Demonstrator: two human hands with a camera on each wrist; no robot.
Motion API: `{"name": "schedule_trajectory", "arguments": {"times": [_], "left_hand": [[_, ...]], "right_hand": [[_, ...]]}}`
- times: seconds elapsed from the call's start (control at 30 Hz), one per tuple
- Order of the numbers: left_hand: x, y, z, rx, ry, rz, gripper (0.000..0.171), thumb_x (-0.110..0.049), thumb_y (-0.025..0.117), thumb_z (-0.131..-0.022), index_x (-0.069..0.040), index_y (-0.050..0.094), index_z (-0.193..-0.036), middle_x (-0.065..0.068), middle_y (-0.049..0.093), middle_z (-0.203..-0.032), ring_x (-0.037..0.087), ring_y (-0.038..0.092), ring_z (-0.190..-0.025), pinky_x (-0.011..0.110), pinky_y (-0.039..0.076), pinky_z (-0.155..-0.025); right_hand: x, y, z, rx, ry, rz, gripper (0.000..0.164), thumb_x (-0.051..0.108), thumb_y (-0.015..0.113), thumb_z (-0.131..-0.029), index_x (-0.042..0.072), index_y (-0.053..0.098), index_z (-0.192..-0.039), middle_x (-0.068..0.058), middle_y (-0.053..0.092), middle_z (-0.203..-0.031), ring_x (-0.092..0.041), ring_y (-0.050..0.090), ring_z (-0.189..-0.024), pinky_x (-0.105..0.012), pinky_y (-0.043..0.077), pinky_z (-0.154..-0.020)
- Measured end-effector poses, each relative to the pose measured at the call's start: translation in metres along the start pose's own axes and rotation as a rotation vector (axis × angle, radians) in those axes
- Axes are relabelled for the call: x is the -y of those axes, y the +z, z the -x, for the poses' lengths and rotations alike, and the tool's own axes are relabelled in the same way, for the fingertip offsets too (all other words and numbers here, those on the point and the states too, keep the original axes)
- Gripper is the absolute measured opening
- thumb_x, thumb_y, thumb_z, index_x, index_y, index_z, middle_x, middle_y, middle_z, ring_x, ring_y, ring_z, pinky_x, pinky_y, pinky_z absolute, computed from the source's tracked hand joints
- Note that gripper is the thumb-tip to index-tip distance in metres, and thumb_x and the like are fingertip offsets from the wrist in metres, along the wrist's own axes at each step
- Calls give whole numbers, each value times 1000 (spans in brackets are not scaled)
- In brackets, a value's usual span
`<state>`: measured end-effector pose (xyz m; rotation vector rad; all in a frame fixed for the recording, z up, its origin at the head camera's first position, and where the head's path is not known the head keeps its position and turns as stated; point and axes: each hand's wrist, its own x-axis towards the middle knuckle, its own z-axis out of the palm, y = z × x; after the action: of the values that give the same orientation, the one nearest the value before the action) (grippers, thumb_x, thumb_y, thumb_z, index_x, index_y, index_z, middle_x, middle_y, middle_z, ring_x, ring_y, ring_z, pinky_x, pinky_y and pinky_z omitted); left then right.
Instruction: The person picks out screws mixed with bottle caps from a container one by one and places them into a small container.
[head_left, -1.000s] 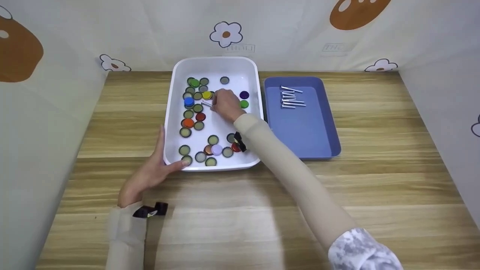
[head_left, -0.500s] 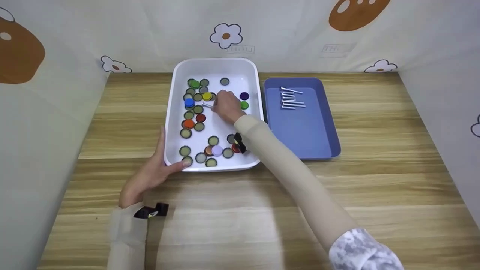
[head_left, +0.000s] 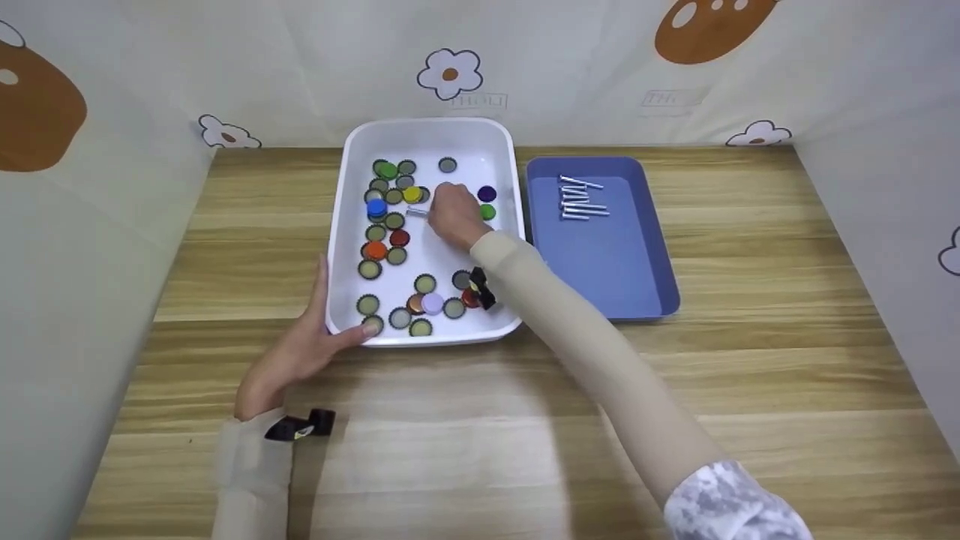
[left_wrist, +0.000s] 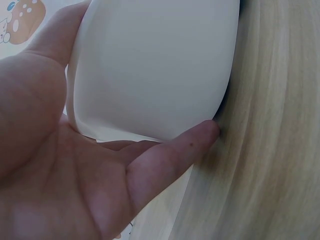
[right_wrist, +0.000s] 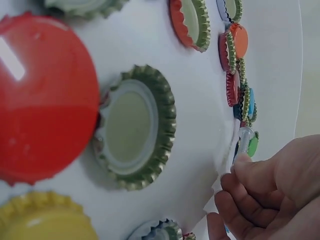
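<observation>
My left hand [head_left: 307, 341] holds the near left corner of a white tray [head_left: 450, 340], thumb over the rim and fingers along the outer wall. In the left wrist view, the little finger [left_wrist: 170, 162] lies against the tray's outside near the wooden tabletop. Inside the tray, my right hand [head_left: 459, 216] pinches a slim silver bolt [head_left: 417, 213] between thumb and fingertips. The bolt points left, just below a yellow bottle cap [head_left: 412, 194]. In the right wrist view, the bolt's wider end [right_wrist: 245, 133] sticks out past the thumb; the hand covers the rest.
Bottle caps of several colours lie in the white tray, many with their insides up, including a red cap [head_left: 400, 238] and a blue cap [head_left: 376, 208]. A blue tray [head_left: 607, 277] stands close on the right, with several silver bolts [head_left: 576, 199] near its back.
My right hand and the bolt have shifted slightly right, away from the yellow cap. The left hand keeps its hold on the tray corner.
</observation>
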<state>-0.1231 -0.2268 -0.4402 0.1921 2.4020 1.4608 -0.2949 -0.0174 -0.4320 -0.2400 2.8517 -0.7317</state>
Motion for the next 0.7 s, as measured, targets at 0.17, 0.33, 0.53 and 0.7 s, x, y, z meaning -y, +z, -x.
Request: {"name": "schedule_trajectory", "arguments": {"times": [0.17, 0.33, 0.53, 0.7], "left_hand": [[0, 0, 0, -3, -6, 1, 117, -24, 71, -94, -47, -29, -151, 9, 1, -171, 40, 31, -150, 53, 12, -128], [0, 0, 0, 0, 5, 16, 117, -23, 70, -94, -47, -30, -150, 10, 1, -171, 39, 31, -150, 52, 11, -128], [1, -1, 1, 2, 16, 32, 118, -23, 70, -94, -44, -30, -151, 9, -1, -171, 39, 23, -153, 55, 8, -128], [1, -1, 1, 4, 9, 30, 118, -24, 70, -94, -45, -31, -150, 9, -1, -171, 38, 23, -153, 54, 8, -129]], "right_hand": [[0, -3, 0, -15, -18, -24, 16, -1, 50, -94, 4, 62, -83, -18, 73, -99, -22, 60, -81, -36, 58, -81], [1, -12, 0, -26, -22, -10, 28, -1, 50, -94, 13, 44, -69, -15, 70, -91, -20, 56, -78, -35, 57, -77], [6, -23, 2, -56, -52, 29, 30, 0, 49, -93, 14, 42, -68, -10, 62, -84, -22, 57, -80, -40, 58, -81], [11, -30, 6, -61, -81, 27, 15, -1, 50, -92, 6, 62, -84, -13, 67, -95, -25, 63, -87, -40, 58, -84]]}}
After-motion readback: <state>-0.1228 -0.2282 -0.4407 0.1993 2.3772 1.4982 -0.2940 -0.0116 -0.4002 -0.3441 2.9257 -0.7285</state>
